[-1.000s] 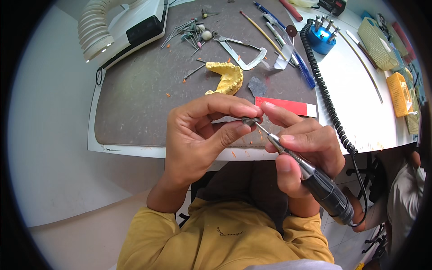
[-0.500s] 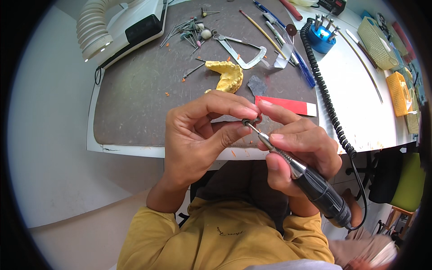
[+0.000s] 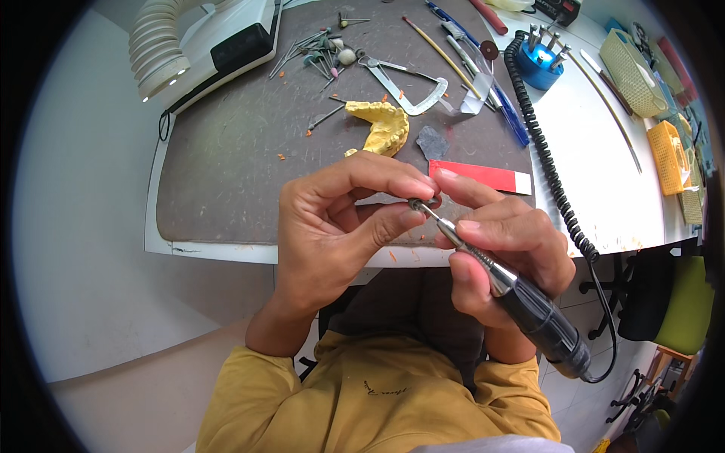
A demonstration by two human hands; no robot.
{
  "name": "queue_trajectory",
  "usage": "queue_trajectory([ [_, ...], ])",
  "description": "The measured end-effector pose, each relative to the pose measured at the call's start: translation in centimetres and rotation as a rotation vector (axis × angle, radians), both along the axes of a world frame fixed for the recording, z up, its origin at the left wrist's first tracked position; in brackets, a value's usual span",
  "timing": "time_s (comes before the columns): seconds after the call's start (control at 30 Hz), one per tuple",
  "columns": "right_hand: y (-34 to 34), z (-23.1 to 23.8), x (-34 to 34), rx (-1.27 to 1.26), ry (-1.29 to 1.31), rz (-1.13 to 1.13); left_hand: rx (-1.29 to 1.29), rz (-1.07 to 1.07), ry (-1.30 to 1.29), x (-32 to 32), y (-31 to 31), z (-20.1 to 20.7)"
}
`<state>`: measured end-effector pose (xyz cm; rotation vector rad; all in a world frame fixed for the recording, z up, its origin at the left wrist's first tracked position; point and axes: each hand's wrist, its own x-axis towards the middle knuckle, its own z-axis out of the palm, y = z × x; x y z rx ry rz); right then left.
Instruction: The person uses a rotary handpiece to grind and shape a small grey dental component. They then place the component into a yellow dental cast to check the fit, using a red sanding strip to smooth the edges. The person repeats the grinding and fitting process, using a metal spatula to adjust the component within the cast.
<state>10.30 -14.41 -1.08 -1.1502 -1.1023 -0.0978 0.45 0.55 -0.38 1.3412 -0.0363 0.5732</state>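
My right hand (image 3: 510, 241) grips a black and silver rotary handpiece (image 3: 525, 298), tilted with its tip up and to the left. The thin shank at the tip meets a small dark metal piece (image 3: 415, 203), pinched between the thumb and fingers of my left hand (image 3: 332, 219). Fingertips hide most of this piece, so its shape does not show. Both hands are close together above the table's front edge, fingertips nearly touching. Just beyond them lies a yellow dental cast (image 3: 385, 128), partly hidden by my left fingers.
Behind the cast lie several mounted burs (image 3: 325, 57) and a metal caliper (image 3: 408, 87). Right of it are a red and white strip (image 3: 483, 177) and pens (image 3: 510, 117). A coiled black cord (image 3: 540, 143) runs beside a blue bur stand (image 3: 540, 64). A white hose (image 3: 158, 64) hangs far left.
The handpiece and my right hand have shifted very slightly to the right and down. The other person at the lower right has left that spot.
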Motion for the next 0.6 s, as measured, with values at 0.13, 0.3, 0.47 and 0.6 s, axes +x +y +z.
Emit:
queue_trajectory([
  [0.13, 0.02, 0.02, 0.18, 0.005, -0.011, 0.022, 0.001, 0.038, 0.023, 0.02, -0.31, 0.32],
  [0.3, 0.02, 0.05, 0.29, 0.025, -0.007, 0.067, 0.016, 0.038, 0.0, 0.0, -0.27, 0.11],
  [0.47, -0.08, 0.03, 0.51, 0.031, -0.014, 0.104, 0.044, 0.041, -0.003, -0.05, -0.26, 0.1],
  [0.6, -0.15, 0.04, 0.61, 0.03, -0.018, 0.109, 0.066, 0.047, -0.002, -0.08, -0.21, 0.04],
])
